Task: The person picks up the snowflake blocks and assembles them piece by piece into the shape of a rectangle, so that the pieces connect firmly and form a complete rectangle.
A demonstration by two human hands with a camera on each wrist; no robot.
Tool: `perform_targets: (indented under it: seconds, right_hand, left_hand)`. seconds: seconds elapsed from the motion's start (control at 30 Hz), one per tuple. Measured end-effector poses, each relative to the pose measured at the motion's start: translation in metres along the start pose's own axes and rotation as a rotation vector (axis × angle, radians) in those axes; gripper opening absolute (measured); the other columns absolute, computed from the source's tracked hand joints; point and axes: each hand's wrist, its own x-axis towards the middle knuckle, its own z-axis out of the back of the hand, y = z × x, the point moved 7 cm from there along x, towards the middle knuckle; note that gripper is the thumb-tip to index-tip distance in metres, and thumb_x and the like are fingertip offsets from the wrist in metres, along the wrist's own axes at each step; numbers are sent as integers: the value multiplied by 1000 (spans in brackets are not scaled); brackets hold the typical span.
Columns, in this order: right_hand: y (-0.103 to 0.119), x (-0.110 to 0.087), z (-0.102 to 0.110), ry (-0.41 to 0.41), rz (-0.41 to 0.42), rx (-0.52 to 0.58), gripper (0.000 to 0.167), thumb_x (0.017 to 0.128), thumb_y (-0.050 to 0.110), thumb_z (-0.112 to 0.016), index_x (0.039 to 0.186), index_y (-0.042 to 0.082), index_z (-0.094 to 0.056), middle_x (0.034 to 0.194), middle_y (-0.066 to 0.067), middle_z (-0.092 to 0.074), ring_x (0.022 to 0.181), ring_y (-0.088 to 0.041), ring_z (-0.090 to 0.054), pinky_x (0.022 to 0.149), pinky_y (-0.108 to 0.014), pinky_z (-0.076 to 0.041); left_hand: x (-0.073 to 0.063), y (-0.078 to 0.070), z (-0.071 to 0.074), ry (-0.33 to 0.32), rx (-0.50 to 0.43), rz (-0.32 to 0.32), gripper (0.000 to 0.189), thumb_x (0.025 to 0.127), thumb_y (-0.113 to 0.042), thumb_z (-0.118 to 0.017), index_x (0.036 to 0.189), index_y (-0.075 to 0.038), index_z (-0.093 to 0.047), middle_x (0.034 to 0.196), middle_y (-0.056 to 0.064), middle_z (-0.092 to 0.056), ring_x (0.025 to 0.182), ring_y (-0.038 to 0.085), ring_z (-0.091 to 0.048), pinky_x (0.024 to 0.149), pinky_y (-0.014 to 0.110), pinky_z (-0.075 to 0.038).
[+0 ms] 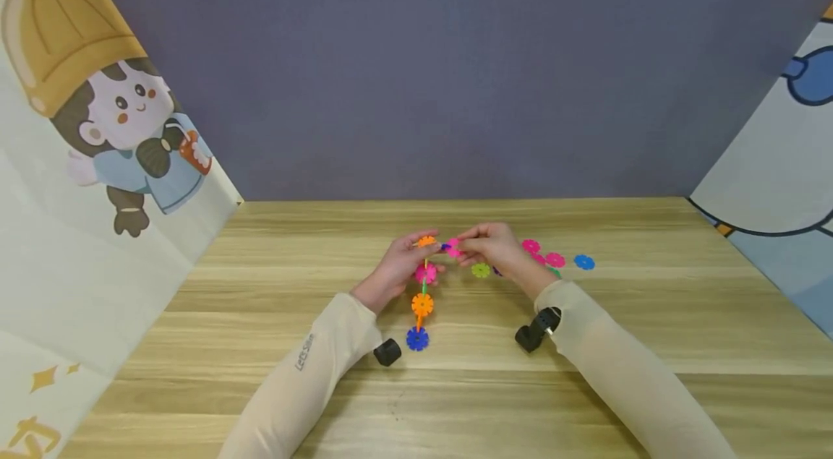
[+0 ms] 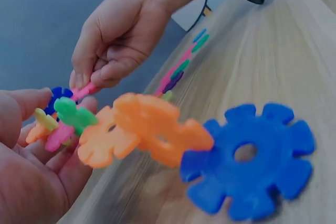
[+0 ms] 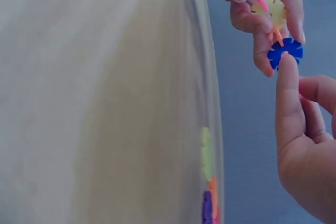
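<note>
A chain of flower-shaped plastic interlocking discs hangs from my left hand point(image 1: 395, 265), which grips its upper end. Orange, yellow, pink and green discs make up the chain, and a larger-looking blue disc point(image 2: 252, 182) ends it near the left wrist camera. At the held end sits a dark blue disc point(image 3: 287, 51), close to the left fingertips. My right hand point(image 1: 497, 249) pinches a pink disc point(image 1: 453, 248) between thumb and forefinger, against the dark blue disc. Whether their slots are interlocked is hidden by the fingers.
Loose discs lie on the wooden table point(image 1: 260, 343) beyond and right of the right hand: a yellow-green disc point(image 1: 480, 270), several pink ones point(image 1: 555, 259), a blue one point(image 1: 584, 262), plus partly covered green and purple ones. A grey-blue panel point(image 1: 455, 83) stands behind.
</note>
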Motion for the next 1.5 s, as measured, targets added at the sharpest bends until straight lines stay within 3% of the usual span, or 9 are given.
perform_targets:
  seconds: [0.27, 0.43, 0.6, 0.77, 1.0, 1.27, 1.4, 1.5]
  right_hand:
    - [9, 0, 3, 2, 7, -29, 29, 95, -9, -58, 121, -22, -55, 80, -11, -71, 65, -16, -70, 67, -30, -62]
    - [8, 0, 1, 23, 4, -37, 32, 96, -8, -58, 125, -22, -54, 82, -9, -71, 69, -16, -71, 72, -31, -62]
    - [6, -4, 5, 59, -25, -139, 37, 97, 2, -61, 129, -15, -56, 96, -21, -72, 81, -25, -72, 79, -41, -61]
    - [7, -8, 15, 103, -29, -255, 41, 97, 4, -61, 133, -15, -53, 115, -32, -64, 89, -34, -71, 81, -46, -60]
    - [2, -10, 22, 192, -46, -382, 42, 89, -3, -67, 127, -18, -56, 98, -25, -71, 74, -28, -70, 71, -43, -62]
    - [-7, -14, 27, 329, -140, -518, 54, 86, 1, -72, 135, -12, -52, 84, -16, -67, 69, -25, -65, 70, -44, -62]
    - [-9, -13, 28, 365, -155, -542, 56, 85, -5, -69, 137, -13, -49, 71, -12, -60, 63, -20, -55, 62, -39, -58]
    - [-10, -12, 29, 354, -156, -586, 52, 84, -7, -71, 133, -12, -54, 67, -11, -61, 60, -19, -55, 59, -36, -57]
  left_hand:
    - [1, -6, -4, 40, 1, 9, 46, 104, -11, -52, 149, -7, -44, 131, 20, -60, 76, 15, -69, 62, 29, -61]
    - [4, -1, -6, 92, 8, 40, 49, 106, -15, -50, 153, -10, -37, 131, 21, -60, 75, 16, -69, 61, 28, -61]
    - [4, 4, -6, 115, 27, 37, 48, 105, -16, -52, 151, -7, -39, 124, 20, -64, 75, 15, -69, 58, 27, -60]
    - [3, 6, -4, 108, -11, 22, 41, 105, -11, -50, 145, -1, -44, 114, 21, -67, 77, 16, -70, 66, 30, -61]
    - [4, 6, -1, 106, -57, 10, 39, 105, -8, -48, 142, 5, -43, 98, 10, -70, 79, 16, -70, 78, 35, -61]
    - [4, 4, 1, 93, -49, -14, 43, 104, -6, -50, 145, 5, -42, 120, 28, -63, 80, 15, -70, 82, 34, -60]
    - [5, 4, 0, 95, -55, -17, 45, 104, -6, -50, 146, 5, -41, 131, 30, -57, 79, 13, -70, 78, 30, -61]
    - [5, 4, -1, 96, -64, -15, 47, 104, -7, -51, 147, 5, -39, 136, 29, -53, 77, 13, -70, 74, 27, -61]
